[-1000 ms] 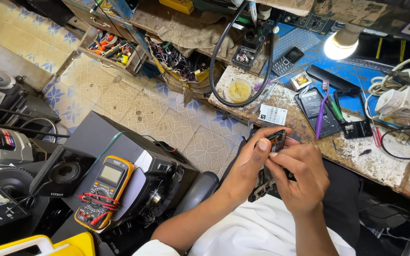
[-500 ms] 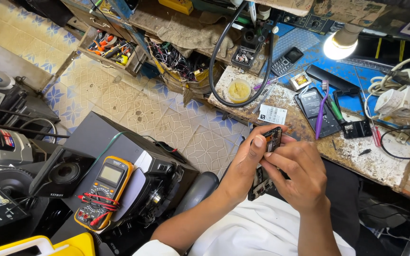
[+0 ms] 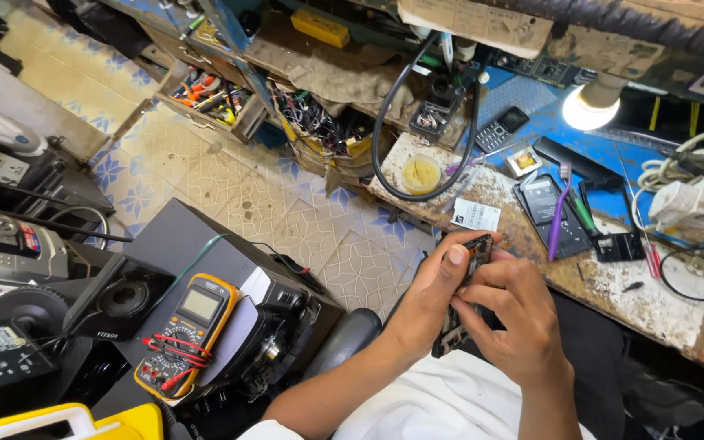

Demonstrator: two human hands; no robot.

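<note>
Little to note by way of change across the last second: same pose, same place, only small shifts of the fingers.

Far left, near: yellow multimeter (image 3: 185,330) lying on a dark case, red probe leads across its lower half, beside a black speaker (image 3: 120,297). Untouched, well apart from both hands.

Further right, far side: black cable (image 3: 385,138) looping over the edge of the bench (image 3: 613,285), around a round yellow dish (image 3: 421,173). White label (image 3: 477,214) just beyond the hands.

Centre, near: left hand (image 3: 429,301) raised off the lap, thumb pressed flat on the upper end of a small dark board (image 3: 477,247), fingers wrapped behind it. Still pinching as half a second ago, thumb no higher and no lower.

Board held upright between the two hands, just this side of the bench edge, above the lap, lower end mostly hidden by the fingers.

Right hand (image 3: 523,326) closed over the board from the right, fingers curled onto its face and pressed together; drawn in slightly tighter than a second ago. Cannot tell whether anything small sits under the fingertips.

Reads as fine work on the board going on in place, nothing set down or picked up.

Right of the hands, on the bench: dark phone (image 3: 543,195) lying flat, purple brush (image 3: 558,213) across it. Lit lamp (image 3: 588,110) at the far side, white power strip (image 3: 694,204) at far right.
</note>
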